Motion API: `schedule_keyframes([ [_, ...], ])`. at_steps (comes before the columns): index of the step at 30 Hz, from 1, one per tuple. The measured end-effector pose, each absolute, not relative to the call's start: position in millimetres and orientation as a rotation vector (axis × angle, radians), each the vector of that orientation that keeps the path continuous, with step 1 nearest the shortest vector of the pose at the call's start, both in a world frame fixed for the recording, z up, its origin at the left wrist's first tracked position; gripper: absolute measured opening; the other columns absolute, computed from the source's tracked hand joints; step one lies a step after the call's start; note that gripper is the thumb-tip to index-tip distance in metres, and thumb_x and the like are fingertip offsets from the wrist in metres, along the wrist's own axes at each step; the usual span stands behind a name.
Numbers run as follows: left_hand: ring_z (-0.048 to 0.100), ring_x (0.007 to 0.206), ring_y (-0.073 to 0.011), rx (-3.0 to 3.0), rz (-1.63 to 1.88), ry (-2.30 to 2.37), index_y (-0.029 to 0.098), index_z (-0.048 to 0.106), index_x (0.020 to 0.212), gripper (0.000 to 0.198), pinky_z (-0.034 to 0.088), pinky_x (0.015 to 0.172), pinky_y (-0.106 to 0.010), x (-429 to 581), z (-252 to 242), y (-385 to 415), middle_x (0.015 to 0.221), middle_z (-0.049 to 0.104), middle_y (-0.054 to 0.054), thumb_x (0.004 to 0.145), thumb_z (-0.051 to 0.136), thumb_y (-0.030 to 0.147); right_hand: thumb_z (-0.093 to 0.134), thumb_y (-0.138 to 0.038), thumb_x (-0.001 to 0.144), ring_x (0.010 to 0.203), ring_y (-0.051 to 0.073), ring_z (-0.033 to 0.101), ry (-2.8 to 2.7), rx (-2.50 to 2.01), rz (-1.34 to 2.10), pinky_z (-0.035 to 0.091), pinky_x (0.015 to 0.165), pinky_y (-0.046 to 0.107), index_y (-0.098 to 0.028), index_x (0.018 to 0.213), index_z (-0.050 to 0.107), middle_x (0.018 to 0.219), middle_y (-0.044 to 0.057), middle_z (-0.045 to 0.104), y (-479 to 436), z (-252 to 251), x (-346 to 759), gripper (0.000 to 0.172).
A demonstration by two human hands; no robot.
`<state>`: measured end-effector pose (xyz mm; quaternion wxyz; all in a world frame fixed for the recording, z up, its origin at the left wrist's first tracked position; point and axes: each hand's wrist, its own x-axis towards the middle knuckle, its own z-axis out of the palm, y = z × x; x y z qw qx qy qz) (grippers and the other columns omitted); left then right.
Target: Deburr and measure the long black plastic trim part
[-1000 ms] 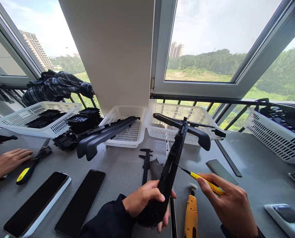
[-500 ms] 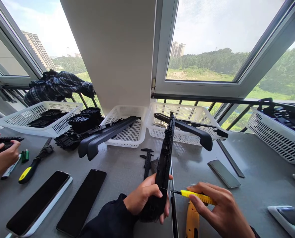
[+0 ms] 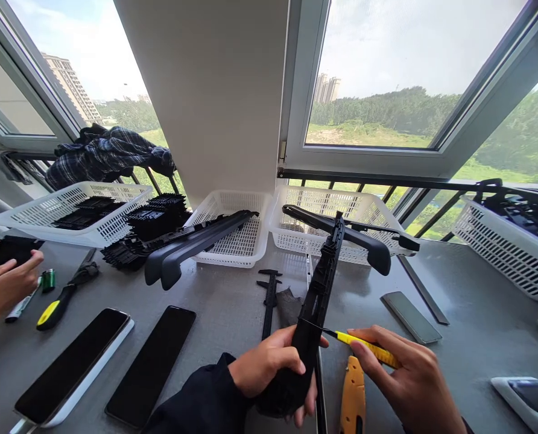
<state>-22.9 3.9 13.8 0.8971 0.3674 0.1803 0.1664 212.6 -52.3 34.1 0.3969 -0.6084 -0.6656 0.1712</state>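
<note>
My left hand (image 3: 269, 367) is wrapped round the lower end of a long black plastic part (image 3: 318, 295), which stands tilted up and to the right over the grey table. My right hand (image 3: 409, 380) pinches a thin yellow-handled blade tool (image 3: 368, 345). Its metal tip touches the side of the black part just above my left thumb. An orange utility knife (image 3: 353, 398) lies on the table under my right hand.
White baskets (image 3: 233, 256) holding long black parts stand at the back, with stacked black pieces (image 3: 146, 232) on the left. Phones (image 3: 76, 364), black calipers (image 3: 269, 298) and a flat metal plate (image 3: 411, 316) lie on the table (image 3: 224, 307). Another person's hand (image 3: 2, 289) is at the left edge beside a yellow-handled screwdriver (image 3: 58, 301).
The black part swung upright and then tilted back to the right. My right hand brought the blade tip against it. The other person's hand at the left moved onto a black piece.
</note>
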Motion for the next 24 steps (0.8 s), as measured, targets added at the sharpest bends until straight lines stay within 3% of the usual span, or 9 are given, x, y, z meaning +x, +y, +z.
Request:
schedule_keyframes([
  [4,0.061,0.039,-0.0187,0.765,0.406,0.377,0.017,0.05,0.128,0.058,0.051,0.039,-0.025,-20,5,3,0.062,0.073,-0.004,0.07,0.054,0.018,0.065,-0.051,0.098,0.059,0.015,0.067,-1.773,-1.493,0.455,0.05,0.059,0.024,-0.024,0.079,0.08,0.068,0.0,0.073,-52,36,211,0.036],
  [8,0.064,0.041,-0.0177,0.749,0.442,0.348,0.017,0.05,0.126,0.053,0.055,0.042,-0.025,-20,1,4,0.062,0.073,-0.003,0.073,0.054,0.018,0.065,-0.049,0.098,0.063,0.018,0.071,-1.726,-1.477,0.397,0.054,0.061,0.025,-0.023,0.084,0.082,0.075,0.003,0.078,-53,34,214,0.034],
  [11,0.063,0.04,-0.0173,0.754,0.413,0.355,0.017,0.049,0.127,0.055,0.054,0.041,-0.024,-20,3,4,0.062,0.073,-0.003,0.072,0.054,0.018,0.066,-0.047,0.097,0.068,0.02,0.074,-1.688,-1.468,0.367,0.057,0.064,0.025,-0.024,0.088,0.084,0.082,0.004,0.082,-53,32,213,0.03],
  [24,0.063,0.04,-0.0187,0.746,0.397,0.349,0.018,0.05,0.128,0.056,0.052,0.04,-0.025,-18,1,1,0.063,0.073,-0.003,0.072,0.056,0.019,0.064,-0.053,0.099,0.063,0.017,0.071,-1.615,-1.561,0.366,0.056,0.065,0.024,-0.024,0.088,0.083,0.079,0.003,0.081,-53,32,209,0.036],
])
